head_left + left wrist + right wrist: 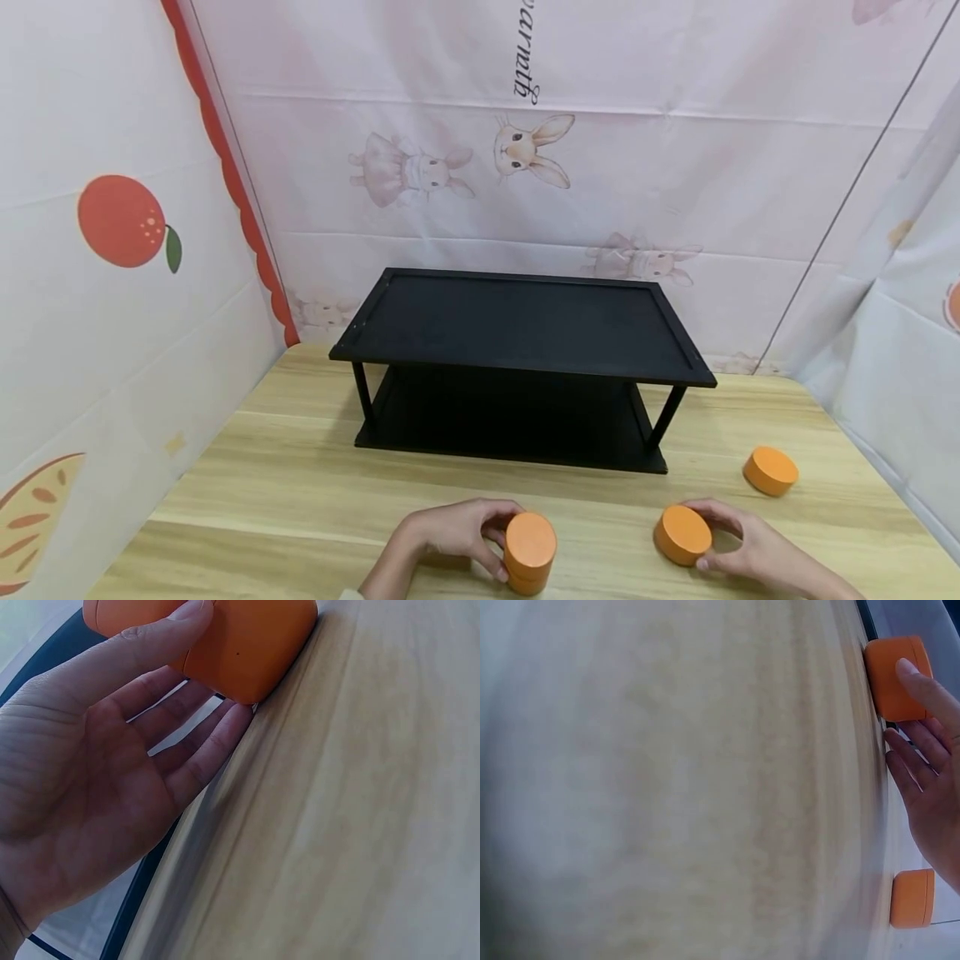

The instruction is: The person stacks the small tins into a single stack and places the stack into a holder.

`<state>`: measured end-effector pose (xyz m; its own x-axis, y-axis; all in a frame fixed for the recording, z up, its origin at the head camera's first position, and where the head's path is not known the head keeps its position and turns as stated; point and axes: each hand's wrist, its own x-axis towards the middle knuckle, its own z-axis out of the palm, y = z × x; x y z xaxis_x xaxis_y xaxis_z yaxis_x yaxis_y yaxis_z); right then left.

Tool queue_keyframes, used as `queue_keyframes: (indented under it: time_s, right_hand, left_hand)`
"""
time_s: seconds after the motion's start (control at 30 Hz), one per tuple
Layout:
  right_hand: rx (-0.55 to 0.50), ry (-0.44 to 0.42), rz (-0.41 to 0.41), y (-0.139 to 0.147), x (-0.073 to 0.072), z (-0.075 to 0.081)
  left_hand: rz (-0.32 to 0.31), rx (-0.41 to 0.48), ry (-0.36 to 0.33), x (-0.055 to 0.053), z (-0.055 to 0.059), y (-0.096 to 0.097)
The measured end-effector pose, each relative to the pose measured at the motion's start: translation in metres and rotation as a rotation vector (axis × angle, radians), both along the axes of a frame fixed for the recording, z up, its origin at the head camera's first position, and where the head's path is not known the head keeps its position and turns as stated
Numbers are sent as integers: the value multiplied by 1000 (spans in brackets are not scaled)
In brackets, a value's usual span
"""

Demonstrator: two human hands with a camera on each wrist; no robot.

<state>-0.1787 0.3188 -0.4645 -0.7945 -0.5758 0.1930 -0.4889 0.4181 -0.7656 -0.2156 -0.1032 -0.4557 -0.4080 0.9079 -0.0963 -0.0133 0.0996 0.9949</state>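
Note:
My left hand (459, 528) grips a stack of two short, round orange tins (530, 540) at the front middle of the wooden table. In the left wrist view, the thumb lies across the seam between the tins, and the lower tin (255, 649) meets the tabletop. Farther right, my right hand (750, 547) holds a single round orange tin (683, 534) between thumb and fingers. That tin (891, 681) stands on or very close to the table in the right wrist view. Another orange tin (771, 471) sits apart, beyond the right hand.
A black two-tier rack (517, 325) stands at the back middle, its lower shelf (510, 421) partly hidden under the top one. Behind it hangs a pale cloth printed with rabbits (525, 154). Fruit-patterned cloth (120, 221) borders the left side. Wooden tabletop (285, 500) shows left of the hands.

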Motion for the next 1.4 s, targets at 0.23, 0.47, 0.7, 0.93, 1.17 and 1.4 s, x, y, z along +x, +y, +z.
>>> queue_keyframes:
  time_s: [0.23,0.47,0.7,0.93,1.17,1.4]
  right_hand:
    - [19,-20,-23,0,2,2]
    - [68,-33,-62,0,3,5]
    - [66,-42,-68,-2,1,5]
    - [81,-68,-78,-1,2,8]
    - [89,-50,-93,-4,1,11]
    - [59,44,-77,-5,3,10]
  left_hand:
    - [-7,9,-24,0,1,1]
    - [-7,7,-26,-1,1,0]
    - [20,0,-10,0,2,0]
    - [14,3,-11,2,3,0]
    - [29,-22,17,1,5,-3]
    - [100,-54,40,3,5,-5]
